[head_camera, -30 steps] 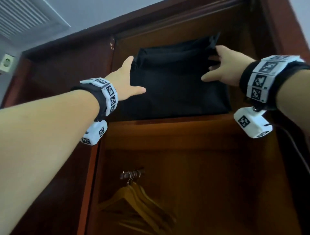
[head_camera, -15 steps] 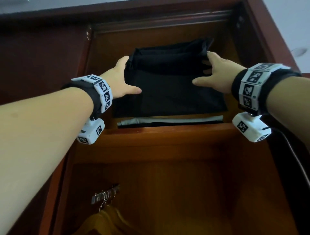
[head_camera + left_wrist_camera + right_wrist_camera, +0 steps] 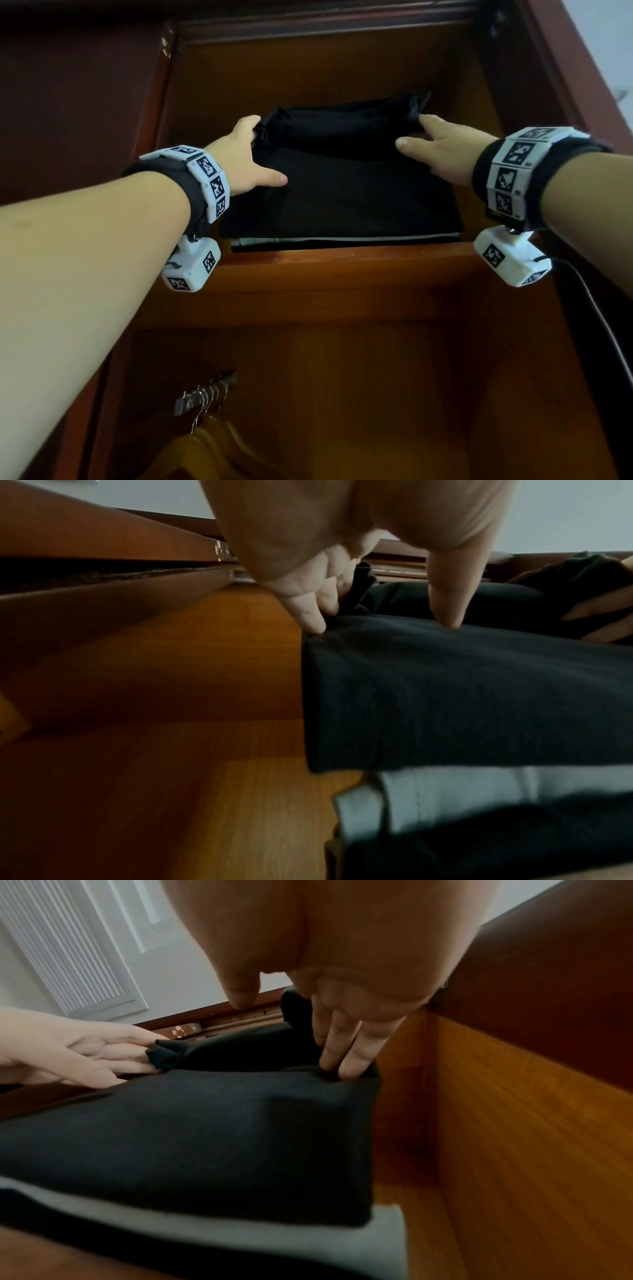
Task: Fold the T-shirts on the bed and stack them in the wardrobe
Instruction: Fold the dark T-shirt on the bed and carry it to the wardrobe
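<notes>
Hung below the shelf [image 3: 342, 270], nearest of all: wooden hangers [image 3: 205, 445] on a rail.

Lay just behind the shelf's front lip, top of a stack: the folded black T-shirt [image 3: 342, 195], flat and roughly square to that lip. Covered a grey T-shirt [image 3: 342, 239], visible only as a pale strip, with something dark beneath it.

Reached in further over the shelf with the left hand [image 3: 246, 161]. Kept the fingers [image 3: 310, 615] straight and together against the shirt's left edge, thumb spread out onto the top layer. Pressed rather than pinched.

Reached in likewise with the right hand [image 3: 442, 147]. Pushed straight fingers [image 3: 342, 1053] into the fold at the right edge, thumb lifted clear of the cloth.

Rose loose and rumpled toward the shelf's back, beyond both hands: the shirt's far end, not yet flat.

Looked light, soft and limp. Would likely slump out of its fold if lifted by one corner, and could drag the grey layer along if shoved. Best handled from both side edges at once, palms flat, with the bunched far end smoothed down toward the shelf's back.
</notes>
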A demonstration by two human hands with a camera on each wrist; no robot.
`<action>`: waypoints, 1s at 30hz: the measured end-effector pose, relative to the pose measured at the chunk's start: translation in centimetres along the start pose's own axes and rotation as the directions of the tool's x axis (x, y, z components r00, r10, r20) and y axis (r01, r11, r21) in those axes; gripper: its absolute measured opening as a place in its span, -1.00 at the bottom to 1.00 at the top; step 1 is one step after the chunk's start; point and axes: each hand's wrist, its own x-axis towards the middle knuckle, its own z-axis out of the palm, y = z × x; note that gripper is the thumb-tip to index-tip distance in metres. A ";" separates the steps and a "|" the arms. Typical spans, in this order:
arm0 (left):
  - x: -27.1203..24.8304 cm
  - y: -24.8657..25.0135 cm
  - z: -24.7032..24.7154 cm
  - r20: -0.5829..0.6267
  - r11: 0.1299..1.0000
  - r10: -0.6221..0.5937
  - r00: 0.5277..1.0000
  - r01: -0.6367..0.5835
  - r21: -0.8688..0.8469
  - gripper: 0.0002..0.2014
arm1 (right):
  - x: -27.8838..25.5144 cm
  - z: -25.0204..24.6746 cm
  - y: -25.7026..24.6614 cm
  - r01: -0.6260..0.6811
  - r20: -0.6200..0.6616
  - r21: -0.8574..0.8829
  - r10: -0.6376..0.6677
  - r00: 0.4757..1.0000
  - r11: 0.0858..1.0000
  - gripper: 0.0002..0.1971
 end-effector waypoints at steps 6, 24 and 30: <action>0.4 0.1 0.3 0.015 1.000 -0.003 1.000 0.003 -0.017 0.21 | -0.4 0.1 -0.1 -0.011 0.064 0.097 0.005 0.998 0.995 0.19; 1.0 0.9 0.6 0.043 0.998 -0.050 0.998 0.048 0.032 0.18 | 1.4 0.9 0.7 -0.026 0.082 0.134 0.015 0.997 0.991 0.69; 3.0 0.6 1.6 0.165 0.988 -0.143 0.976 0.131 0.082 0.32 | 3.0 1.9 0.7 -0.117 0.137 0.107 0.102 0.985 0.987 0.35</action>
